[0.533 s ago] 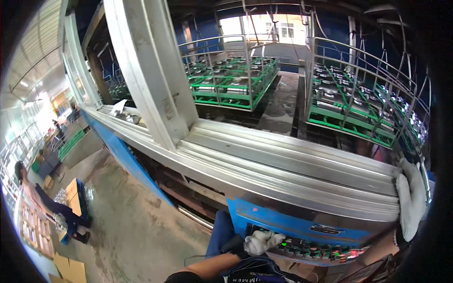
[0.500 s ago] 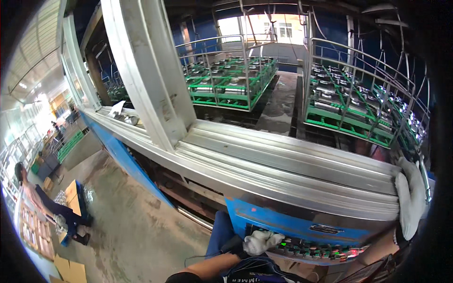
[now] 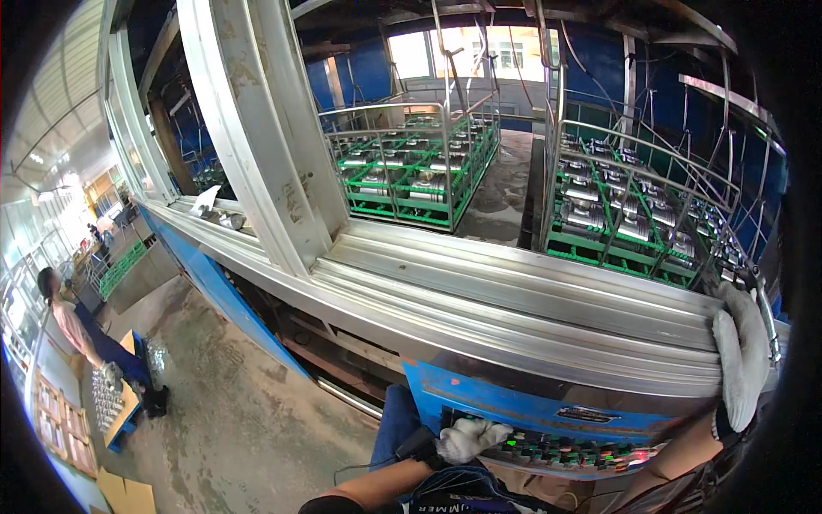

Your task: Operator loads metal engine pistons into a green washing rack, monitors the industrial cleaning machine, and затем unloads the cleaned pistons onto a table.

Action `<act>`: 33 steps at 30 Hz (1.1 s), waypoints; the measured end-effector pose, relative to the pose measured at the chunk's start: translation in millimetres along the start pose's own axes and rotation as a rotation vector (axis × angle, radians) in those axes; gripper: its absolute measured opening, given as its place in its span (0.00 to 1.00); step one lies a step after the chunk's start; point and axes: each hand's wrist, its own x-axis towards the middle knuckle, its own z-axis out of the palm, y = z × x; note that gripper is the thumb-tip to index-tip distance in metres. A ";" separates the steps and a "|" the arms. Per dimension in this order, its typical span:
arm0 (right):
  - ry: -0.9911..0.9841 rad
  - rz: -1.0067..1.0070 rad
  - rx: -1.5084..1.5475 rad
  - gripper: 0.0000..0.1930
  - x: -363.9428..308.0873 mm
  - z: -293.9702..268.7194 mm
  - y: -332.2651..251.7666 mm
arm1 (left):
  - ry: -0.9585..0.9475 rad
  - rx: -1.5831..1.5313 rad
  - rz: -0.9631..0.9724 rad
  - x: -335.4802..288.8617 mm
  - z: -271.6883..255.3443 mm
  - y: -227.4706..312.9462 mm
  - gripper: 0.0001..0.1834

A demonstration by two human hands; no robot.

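Observation:
My left hand (image 3: 469, 439), in a pale work glove, has its fingers curled at a row of buttons and switches (image 3: 574, 454) on a blue control panel (image 3: 505, 396). Whether a knob is between the fingertips is hidden. Green and red lamps glow along that row. My right hand (image 3: 743, 360), gloved too, lies with fingers stretched out over the right end of the silver metal sill (image 3: 531, 304). Beyond the sill, two wire-frame racks hang inside the machine. Green trays in the left rack (image 3: 402, 214) and right rack (image 3: 621, 257) carry rows of shiny metal pistons.
A thick metal post (image 3: 265, 128) rises from the sill. Left of it, a small metal part (image 3: 231, 220) lies on the sill. On the far left a person (image 3: 86, 334) bends over a pallet (image 3: 128, 403) bearing metal parts. A cardboard piece (image 3: 127, 493) lies at lower left.
Both hanging racks sit lower behind the sill than before. The person on the left has shifted and stands a little more upright. My hands keep their places.

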 end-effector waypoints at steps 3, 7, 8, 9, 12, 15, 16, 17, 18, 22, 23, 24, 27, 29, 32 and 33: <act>0.001 0.003 -0.005 0.20 9.6 -13.0 -5.5 | 0.028 0.034 -0.021 19.6 12.9 -20.7 0.16; 0.005 0.011 -0.017 0.20 23.4 -35.8 -16.5 | 0.522 0.990 0.522 28.5 6.4 -22.9 0.16; 0.013 0.007 -0.018 0.20 25.6 -42.1 -18.9 | 0.761 1.442 0.802 25.8 0.0 -18.1 0.16; 0.022 0.005 -0.023 0.20 27.1 -46.7 -20.3 | 0.997 1.890 1.081 24.0 -4.7 -11.1 0.16; 0.009 -0.009 -0.035 0.20 38.9 -57.2 -27.0 | 1.157 2.315 1.446 28.4 -10.6 -12.1 0.15; -0.013 -0.035 0.002 0.20 51.1 -64.9 -27.1 | 1.207 2.345 1.455 54.0 0.6 -48.7 0.15; -0.017 -0.033 0.001 0.20 53.4 -66.2 -27.1 | 1.343 2.388 1.398 76.1 11.7 -80.0 0.15; 0.003 -0.009 -0.002 0.20 50.0 -74.4 -30.6 | 1.459 2.447 1.300 99.5 24.2 -108.8 0.15; -0.001 -0.001 0.037 0.20 55.7 -69.1 -25.0 | 1.615 2.465 1.254 116.1 32.4 -132.1 0.16; -0.009 -0.011 -0.009 0.20 60.0 -75.5 -34.8 | 1.666 2.650 1.350 116.4 29.6 -132.0 0.15; -0.012 -0.003 0.001 0.20 60.6 -74.9 -36.5 | 1.627 2.675 1.409 113.4 27.9 -127.0 0.15; -0.016 0.006 0.010 0.20 61.2 -74.4 -37.7 | 1.599 2.688 1.454 110.7 26.2 -122.8 0.15; -0.020 -0.008 0.017 0.20 63.1 -73.5 -38.5 | 1.533 2.712 1.534 107.2 25.9 -113.8 0.15; -0.025 0.017 0.027 0.20 65.1 -75.5 -42.8 | 1.502 2.711 1.573 106.5 25.1 -110.4 0.16; -0.028 0.040 0.030 0.20 68.3 -80.2 -46.5 | 1.444 2.716 1.633 103.6 24.0 -101.4 0.16; -0.029 0.035 0.023 0.20 69.0 -82.0 -46.5 | 1.420 2.716 1.653 101.6 21.8 -97.4 0.17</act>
